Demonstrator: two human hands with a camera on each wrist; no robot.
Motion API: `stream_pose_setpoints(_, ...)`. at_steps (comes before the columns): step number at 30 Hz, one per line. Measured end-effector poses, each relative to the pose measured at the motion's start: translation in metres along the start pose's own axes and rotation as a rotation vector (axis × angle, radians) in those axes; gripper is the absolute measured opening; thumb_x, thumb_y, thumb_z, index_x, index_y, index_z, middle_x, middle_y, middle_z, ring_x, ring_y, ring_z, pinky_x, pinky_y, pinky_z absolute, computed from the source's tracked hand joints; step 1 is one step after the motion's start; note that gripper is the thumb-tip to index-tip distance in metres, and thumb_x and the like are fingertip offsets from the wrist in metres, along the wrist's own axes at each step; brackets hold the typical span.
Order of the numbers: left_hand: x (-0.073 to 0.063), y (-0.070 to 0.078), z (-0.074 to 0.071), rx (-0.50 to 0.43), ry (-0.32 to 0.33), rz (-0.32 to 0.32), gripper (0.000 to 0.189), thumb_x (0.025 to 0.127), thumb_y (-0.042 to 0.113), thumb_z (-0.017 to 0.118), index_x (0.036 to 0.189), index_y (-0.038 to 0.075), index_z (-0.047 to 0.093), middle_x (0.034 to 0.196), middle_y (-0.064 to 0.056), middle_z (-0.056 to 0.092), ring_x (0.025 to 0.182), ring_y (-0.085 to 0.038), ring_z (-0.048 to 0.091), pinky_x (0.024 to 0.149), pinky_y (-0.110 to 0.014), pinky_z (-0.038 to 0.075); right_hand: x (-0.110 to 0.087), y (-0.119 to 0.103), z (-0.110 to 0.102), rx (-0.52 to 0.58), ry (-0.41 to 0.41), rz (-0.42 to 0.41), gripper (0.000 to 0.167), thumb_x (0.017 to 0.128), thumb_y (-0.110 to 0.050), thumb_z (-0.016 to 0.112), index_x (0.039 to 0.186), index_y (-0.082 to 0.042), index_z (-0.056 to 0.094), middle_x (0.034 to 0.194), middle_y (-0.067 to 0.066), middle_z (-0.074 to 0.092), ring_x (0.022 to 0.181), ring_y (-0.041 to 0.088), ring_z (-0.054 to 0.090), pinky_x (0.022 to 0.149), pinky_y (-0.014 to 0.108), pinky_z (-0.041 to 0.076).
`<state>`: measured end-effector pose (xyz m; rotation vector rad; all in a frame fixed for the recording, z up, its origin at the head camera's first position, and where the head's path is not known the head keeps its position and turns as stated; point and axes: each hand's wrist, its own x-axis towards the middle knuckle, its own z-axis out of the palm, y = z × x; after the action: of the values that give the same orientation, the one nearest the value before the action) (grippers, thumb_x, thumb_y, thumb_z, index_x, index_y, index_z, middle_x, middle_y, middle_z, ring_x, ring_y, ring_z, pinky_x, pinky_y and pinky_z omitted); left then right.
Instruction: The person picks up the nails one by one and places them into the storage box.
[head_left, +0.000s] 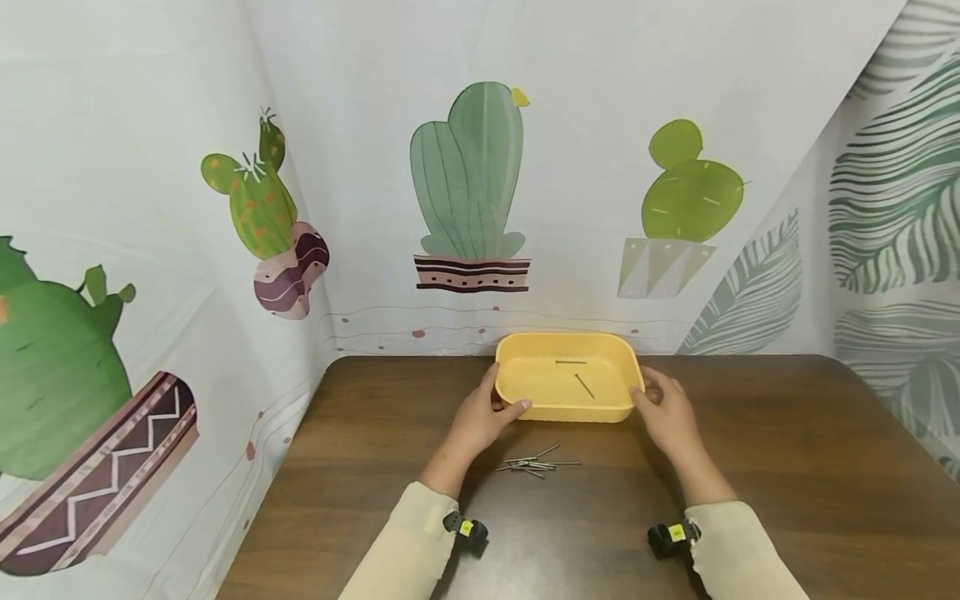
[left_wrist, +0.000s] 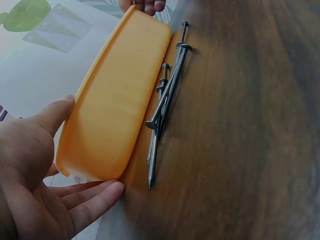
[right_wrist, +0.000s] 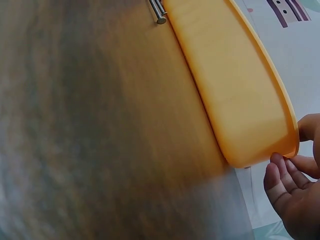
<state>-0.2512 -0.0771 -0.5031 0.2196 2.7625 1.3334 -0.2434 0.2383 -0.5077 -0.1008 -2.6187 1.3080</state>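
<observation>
Between my two hands, a shallow yellow plastic tray (head_left: 573, 413) is at the table's far edge, two nails (head_left: 585, 386) lying apart on its floor. My left hand (head_left: 480, 419) grips its left end, thumb at the rim and fingers around the lower corner in the left wrist view. At the opposite end my right hand (head_left: 670, 412) pinches the rim, thumb on top and fingertips against the end wall in the right wrist view. In front of the tray, a loose pile of several steel nails (head_left: 534, 464) lies crisscrossed on the wood.
The brown wooden table (head_left: 787, 467) meets a white cloth backdrop (head_left: 585, 167) printed with cacti and leaves, close behind the tray. Each forearm wears a black strap with a small camera (head_left: 468, 532).
</observation>
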Motion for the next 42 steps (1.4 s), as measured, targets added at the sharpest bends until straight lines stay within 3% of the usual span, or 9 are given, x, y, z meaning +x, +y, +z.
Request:
stream_pose_setpoints(3, 0.000, -0.001, -0.002, -0.010, 0.005, 0.006, 0.097, 0.089, 0.062, 0.068, 0.162, 0.021, 0.019, 0.140, -0.013, 0.060, 0.113, -0.022, 0.065, 0.095, -0.042, 0.054, 0.001, 0.001, 0.001, 0.023, -0.006, 0.004, 0.054, 0.102, -0.022, 0.057, 0.146, 0.005, 0.046, 0.129, 0.025, 0.053, 0.108, 0.036, 0.063, 0.078, 0.020, 0.049)
stream_pose_setpoints(5, 0.000, -0.002, -0.002, -0.013, 0.010, 0.001, 0.099, 0.088, 0.063, 0.067, 0.162, 0.020, 0.017, 0.139, -0.013, 0.061, 0.112, -0.021, 0.066, 0.095, -0.041, 0.054, 0.001, 0.001, 0.002, 0.049, -0.012, 0.009, 0.053, 0.101, -0.020, 0.058, 0.146, 0.006, 0.046, 0.127, 0.026, 0.052, 0.101, 0.033, 0.065, 0.071, 0.015, 0.050)
stream_pose_setpoints(11, 0.001, 0.000, -0.008, -0.019, 0.075, -0.035, 0.105, 0.087, 0.068, 0.065, 0.164, 0.018, 0.013, 0.144, -0.017, 0.054, 0.116, -0.024, 0.065, 0.093, -0.042, 0.056, 0.002, -0.001, 0.002, 0.112, -0.033, 0.036, 0.053, 0.101, -0.016, 0.058, 0.147, 0.006, 0.044, 0.127, 0.026, 0.048, 0.077, 0.023, 0.068, 0.064, 0.023, 0.057)
stream_pose_setpoints(17, -0.004, 0.005, -0.014, 0.019, 0.130, -0.040, 0.100, 0.090, 0.071, 0.057, 0.164, 0.017, 0.015, 0.149, -0.020, 0.041, 0.123, -0.034, 0.059, 0.097, -0.051, 0.053, 0.001, 0.001, 0.003, 0.137, -0.040, 0.046, 0.053, 0.101, -0.015, 0.057, 0.148, 0.006, 0.043, 0.128, 0.026, 0.047, 0.077, 0.019, 0.069, 0.066, 0.025, 0.060)
stream_pose_setpoints(25, -0.015, 0.009, -0.022, 0.092, 0.157, -0.013, 0.090, 0.094, 0.065, 0.058, 0.159, 0.009, 0.029, 0.147, -0.019, 0.043, 0.123, -0.035, 0.059, 0.100, -0.051, 0.052, 0.000, 0.000, 0.003, 0.121, -0.038, 0.045, 0.053, 0.101, -0.015, 0.057, 0.147, 0.007, 0.043, 0.127, 0.026, 0.048, 0.075, 0.016, 0.069, 0.065, 0.023, 0.059)
stream_pose_setpoints(32, -0.028, 0.015, -0.027, 0.182, 0.130, 0.048, 0.068, 0.098, 0.052, 0.061, 0.140, 0.000, 0.050, 0.133, -0.018, 0.054, 0.121, -0.032, 0.060, 0.103, -0.048, 0.050, 0.000, -0.001, 0.002, 0.128, -0.047, 0.048, 0.053, 0.102, -0.015, 0.056, 0.147, 0.007, 0.043, 0.129, 0.027, 0.047, 0.076, 0.019, 0.069, 0.066, 0.025, 0.059)
stream_pose_setpoints(42, -0.047, 0.022, -0.024, 0.308, 0.006, 0.148, 0.039, 0.094, 0.028, 0.065, 0.125, 0.005, 0.065, 0.117, -0.008, 0.064, 0.107, -0.021, 0.063, 0.094, -0.040, 0.054, 0.000, -0.001, 0.001, 0.190, -0.079, 0.073, 0.054, 0.102, -0.015, 0.055, 0.149, 0.008, 0.040, 0.135, 0.029, 0.046, 0.075, 0.017, 0.068, 0.068, 0.027, 0.060)
